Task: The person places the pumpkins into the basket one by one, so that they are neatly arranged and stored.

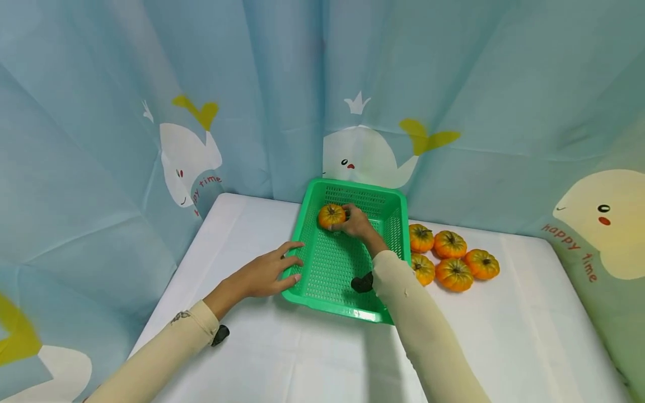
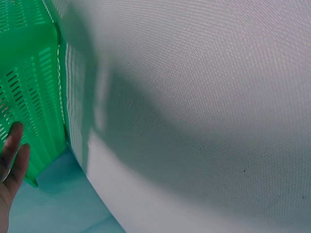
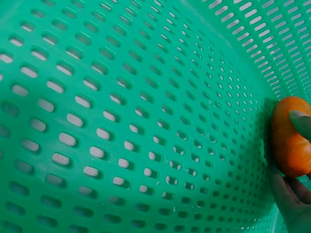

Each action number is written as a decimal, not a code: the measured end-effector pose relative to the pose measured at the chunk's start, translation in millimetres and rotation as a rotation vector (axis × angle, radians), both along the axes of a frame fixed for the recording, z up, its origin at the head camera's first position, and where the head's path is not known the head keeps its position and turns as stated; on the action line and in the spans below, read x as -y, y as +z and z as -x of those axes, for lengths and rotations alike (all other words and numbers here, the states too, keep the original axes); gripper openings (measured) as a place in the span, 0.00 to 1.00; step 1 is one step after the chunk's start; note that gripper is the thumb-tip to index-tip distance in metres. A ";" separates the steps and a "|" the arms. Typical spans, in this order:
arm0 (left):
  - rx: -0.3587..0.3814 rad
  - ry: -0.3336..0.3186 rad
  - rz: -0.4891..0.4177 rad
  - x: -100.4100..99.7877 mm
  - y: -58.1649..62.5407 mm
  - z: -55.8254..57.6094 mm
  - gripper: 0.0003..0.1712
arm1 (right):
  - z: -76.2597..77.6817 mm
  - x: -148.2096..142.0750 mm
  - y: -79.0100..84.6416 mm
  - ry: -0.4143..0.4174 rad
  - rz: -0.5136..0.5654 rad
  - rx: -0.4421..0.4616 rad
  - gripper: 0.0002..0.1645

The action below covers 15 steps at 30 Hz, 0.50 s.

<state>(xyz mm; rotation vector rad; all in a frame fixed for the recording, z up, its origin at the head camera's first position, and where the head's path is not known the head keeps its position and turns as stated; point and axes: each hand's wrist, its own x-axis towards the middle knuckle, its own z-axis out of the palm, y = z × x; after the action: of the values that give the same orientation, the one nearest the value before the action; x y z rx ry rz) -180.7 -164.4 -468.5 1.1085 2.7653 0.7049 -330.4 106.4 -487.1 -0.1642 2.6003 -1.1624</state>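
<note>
A small orange pumpkin (image 1: 331,216) sits in the far left part of a green plastic basket (image 1: 332,307). My right hand (image 1: 356,223) reaches into the basket and grips that pumpkin from its right side. In the right wrist view, the thumb lies on the orange pumpkin (image 3: 287,141) and other fingers show beneath it, close to the perforated basket floor (image 3: 104,133). My left hand (image 1: 267,272) rests spread fingers on the basket's left rim. Two fingers of the left hand (image 2: 10,167) appear against the basket wall (image 2: 36,102) in the left wrist view.
Several more orange pumpkins (image 1: 454,274) lie on the white tablecloth (image 1: 524,336) just right of the basket. A light blue curtain (image 1: 282,84) with whale prints hangs behind the table and along its sides. Dark wrist-worn pieces (image 1: 362,282) show under both sleeves.
</note>
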 end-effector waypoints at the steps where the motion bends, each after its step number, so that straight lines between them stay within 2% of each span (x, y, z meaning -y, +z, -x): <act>1: -0.004 0.000 0.000 0.7 -0.7 -1.3 0.22 | -0.9 0.6 -1.0 0.004 0.002 0.004 0.49; 6: -0.025 -0.008 -0.011 1.7 -3.1 -3.6 0.22 | -2.0 0.9 -2.6 -0.001 -0.003 0.001 0.48; 15: -0.013 0.000 -0.009 1.3 -1.6 -2.1 0.22 | 0.3 -0.6 0.1 -0.013 -0.038 -0.019 0.45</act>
<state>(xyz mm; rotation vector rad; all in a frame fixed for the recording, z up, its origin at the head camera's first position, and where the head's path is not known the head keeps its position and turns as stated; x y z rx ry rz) -178.6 -165.8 -470.1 1.1181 2.7757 0.7141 -330.7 107.0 -487.0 -0.1516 2.6415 -1.1204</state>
